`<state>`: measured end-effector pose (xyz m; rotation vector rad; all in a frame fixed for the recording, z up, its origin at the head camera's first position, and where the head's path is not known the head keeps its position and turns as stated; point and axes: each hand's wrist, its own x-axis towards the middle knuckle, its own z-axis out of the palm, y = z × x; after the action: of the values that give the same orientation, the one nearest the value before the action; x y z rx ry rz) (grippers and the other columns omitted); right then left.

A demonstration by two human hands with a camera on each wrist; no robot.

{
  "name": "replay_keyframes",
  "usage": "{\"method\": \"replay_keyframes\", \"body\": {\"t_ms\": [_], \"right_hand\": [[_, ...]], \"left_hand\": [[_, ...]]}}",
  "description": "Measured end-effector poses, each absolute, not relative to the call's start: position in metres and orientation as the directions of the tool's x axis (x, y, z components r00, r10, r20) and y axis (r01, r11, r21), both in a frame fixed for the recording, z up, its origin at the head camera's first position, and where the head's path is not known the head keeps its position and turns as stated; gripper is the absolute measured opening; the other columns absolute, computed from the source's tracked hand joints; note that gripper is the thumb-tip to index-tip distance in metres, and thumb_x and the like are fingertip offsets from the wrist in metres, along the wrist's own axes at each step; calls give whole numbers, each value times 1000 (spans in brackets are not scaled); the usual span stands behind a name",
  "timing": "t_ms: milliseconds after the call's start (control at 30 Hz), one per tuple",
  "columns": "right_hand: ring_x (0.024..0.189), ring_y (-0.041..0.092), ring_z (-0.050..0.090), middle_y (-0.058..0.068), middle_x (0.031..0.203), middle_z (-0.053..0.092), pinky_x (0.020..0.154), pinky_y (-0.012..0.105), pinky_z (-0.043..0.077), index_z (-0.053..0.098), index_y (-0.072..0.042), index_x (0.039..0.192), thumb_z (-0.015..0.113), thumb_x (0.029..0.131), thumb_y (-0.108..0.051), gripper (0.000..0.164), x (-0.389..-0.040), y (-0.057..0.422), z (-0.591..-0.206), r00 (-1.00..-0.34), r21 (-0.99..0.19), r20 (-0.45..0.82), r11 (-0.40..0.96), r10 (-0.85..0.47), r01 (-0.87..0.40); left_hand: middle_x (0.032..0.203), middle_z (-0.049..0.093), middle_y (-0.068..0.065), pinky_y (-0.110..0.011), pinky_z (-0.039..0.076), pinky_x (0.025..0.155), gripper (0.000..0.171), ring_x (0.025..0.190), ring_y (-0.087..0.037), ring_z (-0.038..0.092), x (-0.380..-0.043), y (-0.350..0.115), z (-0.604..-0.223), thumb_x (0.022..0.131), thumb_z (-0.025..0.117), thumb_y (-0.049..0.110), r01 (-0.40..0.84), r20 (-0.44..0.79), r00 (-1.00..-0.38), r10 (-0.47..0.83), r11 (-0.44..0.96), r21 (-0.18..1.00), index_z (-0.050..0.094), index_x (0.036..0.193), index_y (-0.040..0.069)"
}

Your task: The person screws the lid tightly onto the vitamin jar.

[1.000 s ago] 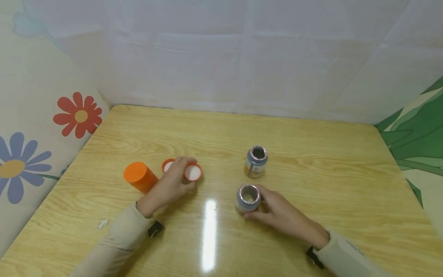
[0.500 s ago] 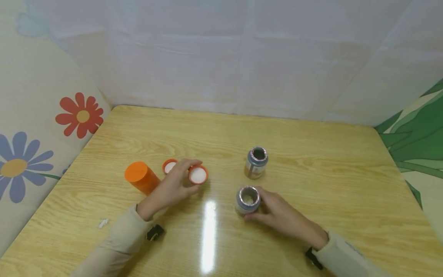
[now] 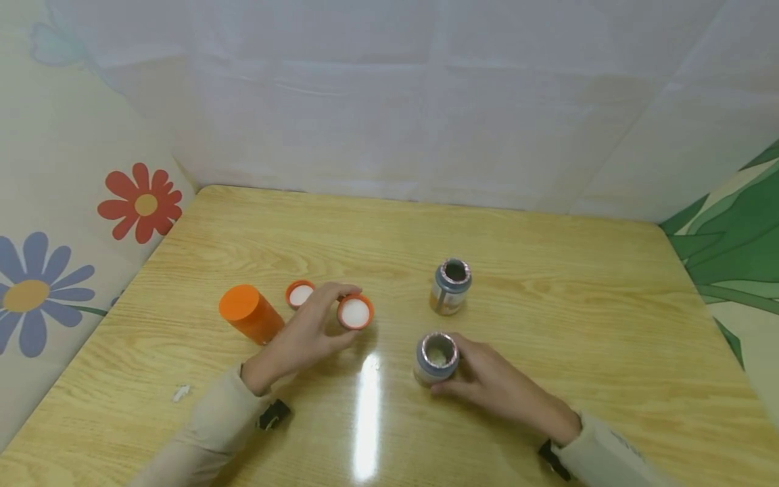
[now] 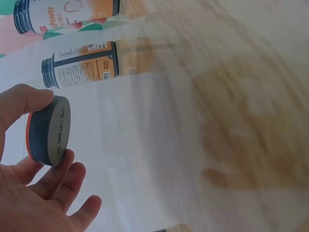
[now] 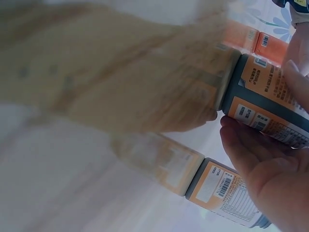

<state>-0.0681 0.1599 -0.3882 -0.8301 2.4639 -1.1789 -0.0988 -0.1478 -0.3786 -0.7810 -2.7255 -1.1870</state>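
My left hand [image 3: 304, 336] pinches a round bottle lid [image 3: 356, 312] between thumb and fingers, its white lining facing up inside an orange-red rim. In the left wrist view the same lid [image 4: 52, 130] shows a dark grey side and a top with small print. On the right, my right hand [image 3: 496, 379] grips an uncapped supplement bottle [image 3: 433, 368] by its side, the open mouth upward with torn foil round the rim. Its orange and dark grey label [image 5: 268, 92] shows in the right wrist view. Just behind stands a matching uncapped bottle [image 3: 449, 292], upright.
A second lid [image 3: 299, 295] lies lining-up behind my left hand. Beside my left wrist an orange cylinder [image 3: 251, 314] stands upright. The wood-grain table [image 3: 548, 270] meets a white sheet [image 3: 426, 122] at its far edge.
My left hand has carried its lid to the right and slightly nearer, away from the second lid. The right hand and its bottle have shifted slightly nearer.
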Motion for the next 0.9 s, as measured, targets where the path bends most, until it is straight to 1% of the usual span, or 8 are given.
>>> {"method": "replay_keyframes", "body": {"t_ms": [167,367,467,667,800,900], "right_hand": [[116,19,65,0,125,68,102,43,51,57,-12,131,77,83,-36,57,-65,160,-389,-794,-776,-6,503,-608,-379],[113,19,66,0,122,69,100,42,52,58,-10,129,77,83,-35,56,-62,161,-388,-794,-776,-2,502,-607,-381],[113,19,66,1,121,70,99,43,52,58,-9,128,78,82,-34,56,-61,162,-388,-795,-770,-1,508,-607,-387],[112,20,66,2,121,70,99,43,53,58,-8,128,78,83,-33,55,-59,163,-388,-793,-766,-1,510,-609,-391],[112,19,66,1,121,70,99,42,53,58,-9,128,78,83,-33,55,-58,163,-388,-793,-769,-1,507,-610,-389],[112,19,66,1,120,70,99,42,53,58,-9,128,78,83,-32,55,-58,162,-389,-791,-766,6,505,-612,-397]], "left_hand": [[126,61,-11,-48,47,101,63,118,-26,55,-97,-146,-377,75,82,5,491,273,-862,428,564,664,55,132,1],[126,61,-12,-48,46,101,61,119,-28,53,-94,-144,-376,73,83,2,523,306,-845,438,562,641,56,128,0],[128,61,-11,-48,45,103,60,121,-29,53,-92,-143,-375,74,81,1,514,292,-850,439,568,643,56,128,2],[132,62,-12,-46,46,106,61,124,-28,57,-89,-143,-371,76,78,0,499,248,-849,466,556,665,54,132,0],[134,60,-12,-45,47,105,65,124,-27,57,-88,-143,-369,76,80,2,511,251,-839,482,544,665,53,135,1],[135,60,-13,-46,47,105,69,125,-26,56,-87,-143,-368,77,82,5,504,249,-843,477,538,675,50,137,2]]}}
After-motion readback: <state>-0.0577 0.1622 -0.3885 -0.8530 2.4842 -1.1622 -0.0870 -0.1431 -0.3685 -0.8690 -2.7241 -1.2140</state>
